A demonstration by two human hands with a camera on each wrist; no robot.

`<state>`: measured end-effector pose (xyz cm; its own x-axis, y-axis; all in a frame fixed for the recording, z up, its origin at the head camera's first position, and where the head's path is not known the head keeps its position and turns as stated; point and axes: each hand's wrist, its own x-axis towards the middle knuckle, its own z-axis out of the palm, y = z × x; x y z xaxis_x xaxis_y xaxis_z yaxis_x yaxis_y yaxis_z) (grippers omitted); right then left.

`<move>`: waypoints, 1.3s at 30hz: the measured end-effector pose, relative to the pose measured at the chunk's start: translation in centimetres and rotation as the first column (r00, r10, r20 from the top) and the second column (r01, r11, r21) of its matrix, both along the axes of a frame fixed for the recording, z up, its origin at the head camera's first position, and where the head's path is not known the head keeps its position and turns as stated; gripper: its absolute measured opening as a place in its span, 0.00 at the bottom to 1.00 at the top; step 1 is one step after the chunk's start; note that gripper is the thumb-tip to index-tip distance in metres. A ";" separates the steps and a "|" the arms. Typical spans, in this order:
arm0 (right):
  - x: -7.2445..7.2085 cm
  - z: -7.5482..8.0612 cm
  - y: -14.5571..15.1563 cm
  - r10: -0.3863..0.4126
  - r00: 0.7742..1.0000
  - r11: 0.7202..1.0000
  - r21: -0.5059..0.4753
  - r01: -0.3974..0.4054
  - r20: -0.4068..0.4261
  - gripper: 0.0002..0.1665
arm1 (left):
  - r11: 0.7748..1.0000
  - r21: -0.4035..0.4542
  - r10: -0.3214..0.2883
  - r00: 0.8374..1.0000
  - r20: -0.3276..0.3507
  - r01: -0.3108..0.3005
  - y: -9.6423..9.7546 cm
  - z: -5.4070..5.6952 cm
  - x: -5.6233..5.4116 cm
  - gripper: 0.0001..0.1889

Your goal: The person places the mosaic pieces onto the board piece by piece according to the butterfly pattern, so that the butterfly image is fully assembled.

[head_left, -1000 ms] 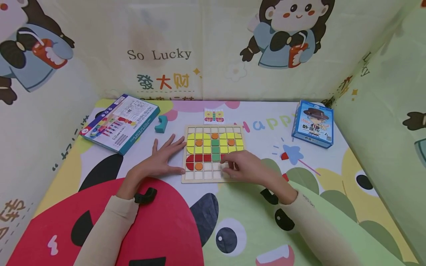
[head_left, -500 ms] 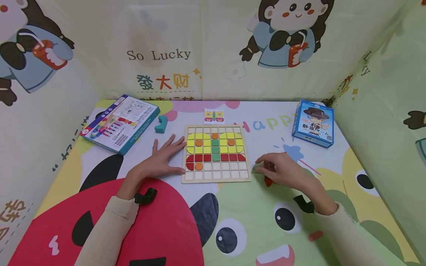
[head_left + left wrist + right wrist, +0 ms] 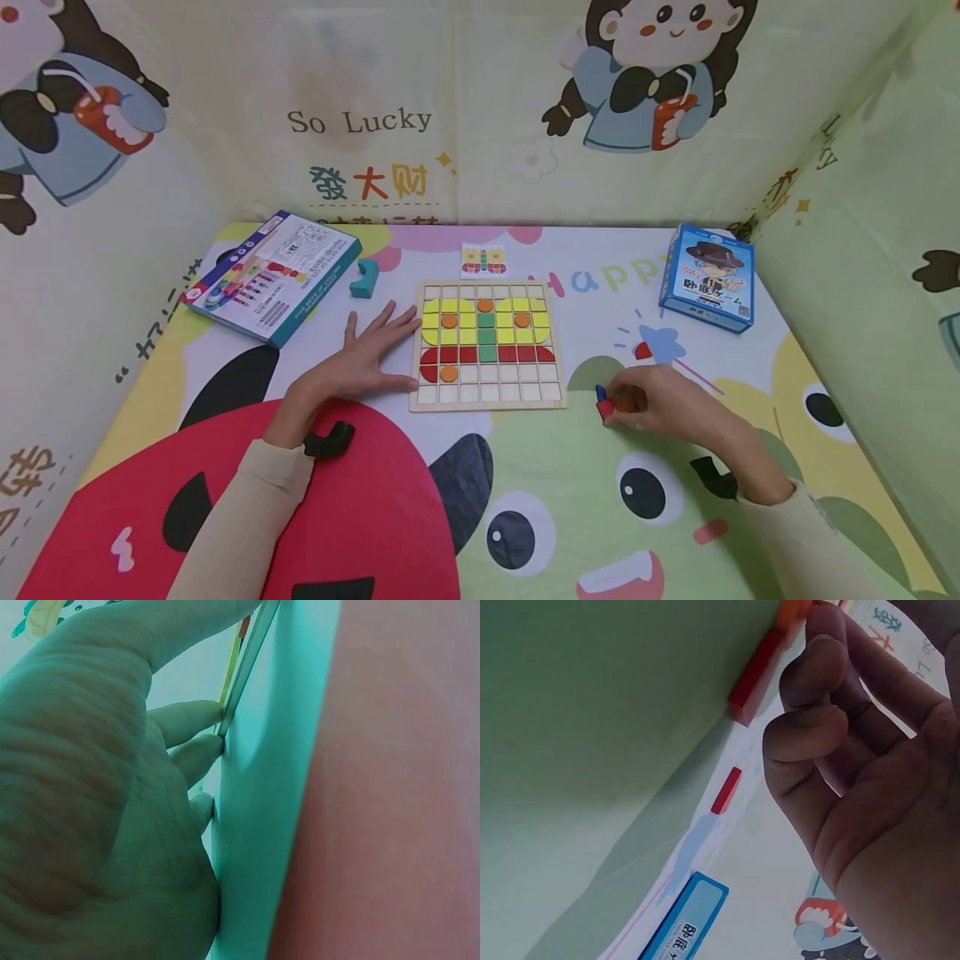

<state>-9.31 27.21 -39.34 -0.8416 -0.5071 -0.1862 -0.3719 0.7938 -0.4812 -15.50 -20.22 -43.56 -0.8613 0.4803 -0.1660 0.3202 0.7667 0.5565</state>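
A wooden grid board (image 3: 488, 399) bears yellow, green, red and orange pieces in a butterfly pattern. My left hand (image 3: 356, 358) rests by its left edge with fingers spread; the left wrist view shows fingertips (image 3: 196, 718) touching that edge. Off the board's right side, my right hand (image 3: 663, 402) bends its fingers around a small cluster: a red piece (image 3: 604, 409), a blue piece (image 3: 601, 392) and an orange piece (image 3: 620, 403). In the right wrist view, the orange piece (image 3: 791, 613) is at the fingertips, beside a red block (image 3: 754, 679); whether it is pinched is unclear.
A butterfly pattern card (image 3: 483, 262) lies behind the board. At the back left are a flat box (image 3: 273, 279) and a teal piece (image 3: 363, 279). A blue box (image 3: 707, 279) lies at the back right. Another red piece (image 3: 642, 351) lies right of the board.
A red piece now completes the right of the red row. My right hand has left the board, moving right to the loose pieces, and the blue one now shows. My left hand stays put.
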 end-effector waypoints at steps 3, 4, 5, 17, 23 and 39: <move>0.0 -0.2 -0.1 -0.006 1.000 1.000 0.006 0.006 -0.005 0.18 | 1.000 0.000 -0.001 1.000 0.002 0.001 0.0 0.1 0.0 0.59; 0.1 -0.2 -0.1 -0.007 1.000 1.000 0.009 0.008 -0.008 0.18 | 1.000 0.002 0.000 1.000 0.003 0.000 0.1 0.1 0.0 0.59; 0.1 -0.3 -0.2 -0.009 1.000 1.000 0.010 0.009 -0.012 0.18 | 1.000 0.000 -0.001 1.000 0.004 0.001 0.1 0.1 0.0 0.59; 0.3 -0.6 -0.6 0.002 0.999 1.000 0.011 -0.002 -0.033 0.12 | 1.000 0.009 -0.002 1.000 0.000 0.002 0.0 0.3 0.1 0.58; 0.3 -0.7 -0.5 0.016 0.999 1.000 0.007 -0.015 -0.028 0.11 | 1.000 0.015 0.000 1.000 0.003 0.000 0.0 0.2 0.1 0.58; 0.1 -0.6 -0.8 0.074 0.993 0.997 0.002 -0.074 -0.091 0.10 | 1.000 -0.004 0.002 1.000 -0.003 -0.002 0.1 0.3 0.1 0.58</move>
<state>-9.25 26.41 -39.95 -0.8153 -0.5686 -0.1095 -0.4718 0.7620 -0.4436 -15.37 -20.12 -43.26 -0.8627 0.4779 -0.1654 0.3203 0.7695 0.5525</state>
